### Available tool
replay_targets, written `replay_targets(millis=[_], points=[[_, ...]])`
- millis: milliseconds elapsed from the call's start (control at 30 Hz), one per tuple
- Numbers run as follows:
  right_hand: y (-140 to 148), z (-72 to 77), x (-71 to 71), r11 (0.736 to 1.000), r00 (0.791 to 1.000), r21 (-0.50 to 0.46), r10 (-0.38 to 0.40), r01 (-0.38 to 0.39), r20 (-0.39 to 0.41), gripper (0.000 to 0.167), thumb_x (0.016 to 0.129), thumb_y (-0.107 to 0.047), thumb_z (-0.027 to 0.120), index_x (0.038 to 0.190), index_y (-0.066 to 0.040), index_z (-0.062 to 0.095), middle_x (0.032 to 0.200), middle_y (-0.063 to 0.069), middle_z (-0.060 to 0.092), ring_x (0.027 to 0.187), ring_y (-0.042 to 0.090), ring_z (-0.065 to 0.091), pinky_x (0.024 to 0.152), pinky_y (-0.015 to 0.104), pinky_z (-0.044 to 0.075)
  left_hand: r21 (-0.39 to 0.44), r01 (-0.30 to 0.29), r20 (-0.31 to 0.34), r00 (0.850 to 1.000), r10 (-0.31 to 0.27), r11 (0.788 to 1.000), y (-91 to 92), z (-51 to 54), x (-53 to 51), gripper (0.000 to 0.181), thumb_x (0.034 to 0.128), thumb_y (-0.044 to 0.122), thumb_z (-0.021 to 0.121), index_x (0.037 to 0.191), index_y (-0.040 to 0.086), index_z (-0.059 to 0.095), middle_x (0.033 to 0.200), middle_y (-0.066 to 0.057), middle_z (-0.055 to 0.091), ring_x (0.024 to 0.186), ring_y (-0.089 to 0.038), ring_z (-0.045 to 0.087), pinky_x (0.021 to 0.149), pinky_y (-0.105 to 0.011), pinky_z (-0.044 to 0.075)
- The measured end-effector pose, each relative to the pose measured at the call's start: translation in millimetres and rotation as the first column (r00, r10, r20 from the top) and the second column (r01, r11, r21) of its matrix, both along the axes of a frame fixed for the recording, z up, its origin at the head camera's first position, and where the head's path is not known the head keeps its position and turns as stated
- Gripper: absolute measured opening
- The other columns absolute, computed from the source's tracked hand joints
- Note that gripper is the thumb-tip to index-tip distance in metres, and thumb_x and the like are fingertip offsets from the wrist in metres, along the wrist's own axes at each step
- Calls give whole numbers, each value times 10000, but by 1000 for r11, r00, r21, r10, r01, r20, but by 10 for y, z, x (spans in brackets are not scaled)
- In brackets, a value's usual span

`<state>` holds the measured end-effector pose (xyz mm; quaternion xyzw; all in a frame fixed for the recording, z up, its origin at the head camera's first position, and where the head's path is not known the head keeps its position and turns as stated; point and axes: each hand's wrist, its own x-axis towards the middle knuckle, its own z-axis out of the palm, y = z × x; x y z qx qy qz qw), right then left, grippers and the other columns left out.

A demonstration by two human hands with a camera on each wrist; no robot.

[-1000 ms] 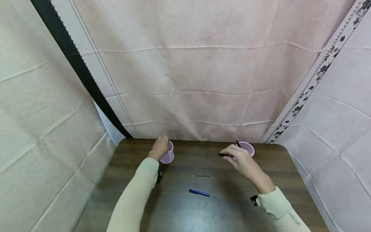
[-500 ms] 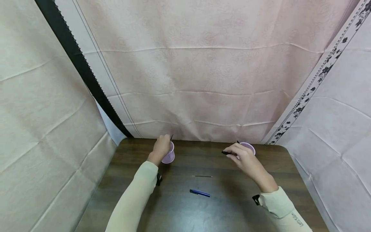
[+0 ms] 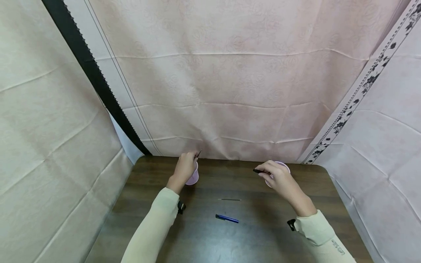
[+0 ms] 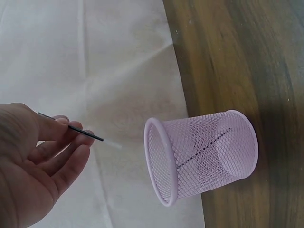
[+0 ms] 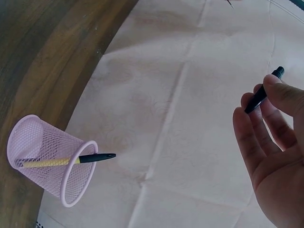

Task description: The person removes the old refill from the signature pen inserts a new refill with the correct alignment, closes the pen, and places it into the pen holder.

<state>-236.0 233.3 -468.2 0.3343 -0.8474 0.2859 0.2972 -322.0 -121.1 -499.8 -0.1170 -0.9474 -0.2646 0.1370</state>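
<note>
In the left wrist view my left hand [image 4: 42, 161] pinches a thin dark pen refill [image 4: 85, 133] with a pale, clear end. The refill is apart from the mouth of a lilac mesh pen cup [image 4: 197, 187]; another thin dark stick lies inside that cup. In the right wrist view my right hand [image 5: 270, 152] pinches a short black pen part [image 5: 259, 97] with a ridged end. A second lilac mesh cup [image 5: 52, 183] stands apart from this hand, with a yellow pen [image 5: 47, 162] in it whose black end sticks out of the rim.
A blue pen [image 3: 227, 218] lies on the dark wooden table [image 3: 204, 241], near the middle. Beyond it lies another thin stick [image 3: 230, 199]. Pale cloth [image 3: 230, 91] hangs behind the table's back edge and along both sides.
My left hand has moved slightly right and up, and the refill's end now shows past the fingers. My right hand has shifted slightly right, hiding the black pen end seen earlier above it.
</note>
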Motion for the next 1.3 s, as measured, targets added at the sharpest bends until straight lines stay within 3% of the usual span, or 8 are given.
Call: replay_targets(millis=[133,333,567,867,1100,1300], points=[[3,22,1,1000,1000,4,-10,10,3,283,785,79,833,984,-107,756,895,-33,723,675,50,582,718,197,416,24,27,-66,998,-26,999,29,31,63,50,935,4,710,927,43,740,921,-116,730,929,-334,725,812,-471,590],[18,69,28,999,997,8,-36,36,64,249,837,50,804,1003,-131,761,947,-38,731,777,85,630,730,181,459,44,68,-136,989,-62,997,104,94,177,86,933,22,731,998,56,776,943,-95,706,902,-307,721,776,-440,599],[23,97,42,999,995,1,-48,48,82,235,857,27,797,1022,-138,766,984,-43,722,855,92,660,783,146,476,35,120,-215,970,-110,992,187,172,270,104,935,13,729,1022,37,780,913,-101,677,858,-272,704,769,-387,597],[8,66,35,999,999,7,-53,53,3,303,805,100,806,1017,-115,772,961,-7,714,875,148,651,776,240,503,-16,177,-326,930,-172,984,313,235,411,108,906,-22,740,983,37,786,907,-87,669,884,-282,662,807,-395,561],[-16,99,31,1000,998,9,-20,20,-67,341,771,126,814,1019,-103,765,953,3,713,793,127,592,689,212,463,-72,221,-385,893,-231,973,449,272,513,124,888,-11,768,979,69,794,903,-50,654,875,-250,640,778,-366,544],[-41,124,46,1000,999,10,-28,29,-35,305,797,84,806,1019,-122,773,954,6,724,800,124,590,688,241,454,-97,252,-419,867,-269,963,531,300,567,124,868,-8,787,955,82,789,887,-51,641,855,-247,623,769,-371,528]])
